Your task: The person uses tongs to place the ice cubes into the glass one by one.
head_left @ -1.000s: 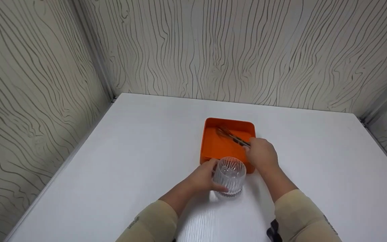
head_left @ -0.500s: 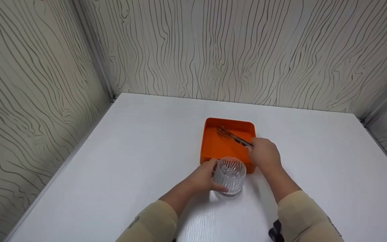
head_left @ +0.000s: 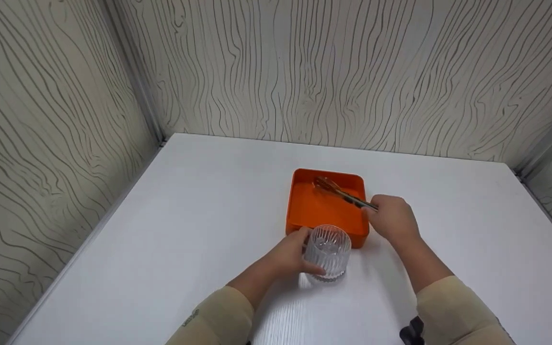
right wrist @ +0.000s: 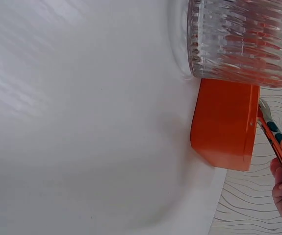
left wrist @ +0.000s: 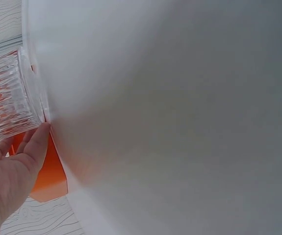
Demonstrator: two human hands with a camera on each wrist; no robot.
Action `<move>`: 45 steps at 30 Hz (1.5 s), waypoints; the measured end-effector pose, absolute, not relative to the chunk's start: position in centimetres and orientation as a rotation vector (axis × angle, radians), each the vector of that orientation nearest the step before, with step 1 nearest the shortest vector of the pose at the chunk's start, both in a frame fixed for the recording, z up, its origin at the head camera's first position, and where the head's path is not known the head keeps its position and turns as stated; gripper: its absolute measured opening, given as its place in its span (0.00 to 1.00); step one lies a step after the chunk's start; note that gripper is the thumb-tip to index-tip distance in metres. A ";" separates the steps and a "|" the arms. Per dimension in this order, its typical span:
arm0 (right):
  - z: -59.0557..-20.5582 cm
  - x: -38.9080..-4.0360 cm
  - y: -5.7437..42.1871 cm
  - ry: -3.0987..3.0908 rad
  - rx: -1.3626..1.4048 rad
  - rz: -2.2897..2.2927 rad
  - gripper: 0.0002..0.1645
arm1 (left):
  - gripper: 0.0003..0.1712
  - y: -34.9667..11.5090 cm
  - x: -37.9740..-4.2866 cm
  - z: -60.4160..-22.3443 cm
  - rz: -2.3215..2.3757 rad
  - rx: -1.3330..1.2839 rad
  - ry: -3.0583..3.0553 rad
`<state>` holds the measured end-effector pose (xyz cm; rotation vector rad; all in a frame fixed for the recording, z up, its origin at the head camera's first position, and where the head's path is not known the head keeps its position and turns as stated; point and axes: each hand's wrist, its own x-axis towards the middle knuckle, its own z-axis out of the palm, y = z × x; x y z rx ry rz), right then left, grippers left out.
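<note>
A clear ribbed glass (head_left: 329, 254) stands upright on the white table in front of an orange tray (head_left: 291, 203). My left hand (head_left: 289, 255) holds the glass from its left side, thumb at the near face and fingers behind. In the left wrist view, a fingertip of the left hand (left wrist: 13, 171) sits low by the glass base. My right hand (head_left: 393, 219) grips the handle end of metal tongs (head_left: 345, 195) with dark grips. The tongs slant over the tray's right rim, their tips above its inside at the back. In the right wrist view, the tongs (right wrist: 273, 129) show two separate arms.
The white table (head_left: 199, 215) ends at a wood-grain patterned back wall (head_left: 276, 72). A similar panel (head_left: 41, 143) rises along the left side, with another at the far right. The tray's raised walls border the glass closely.
My right hand has moved to the right, drawing the tongs with it, so the hand is now outside the tray's right rim. The left hand and the glass stay in place.
</note>
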<state>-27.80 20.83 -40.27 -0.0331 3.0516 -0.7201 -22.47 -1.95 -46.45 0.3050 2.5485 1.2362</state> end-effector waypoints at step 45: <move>-41.7 -28.2 17.8 3.014 0.004 -0.663 0.13 | 0.44 -2.0 -22.7 -46.4 1.219 0.308 2.543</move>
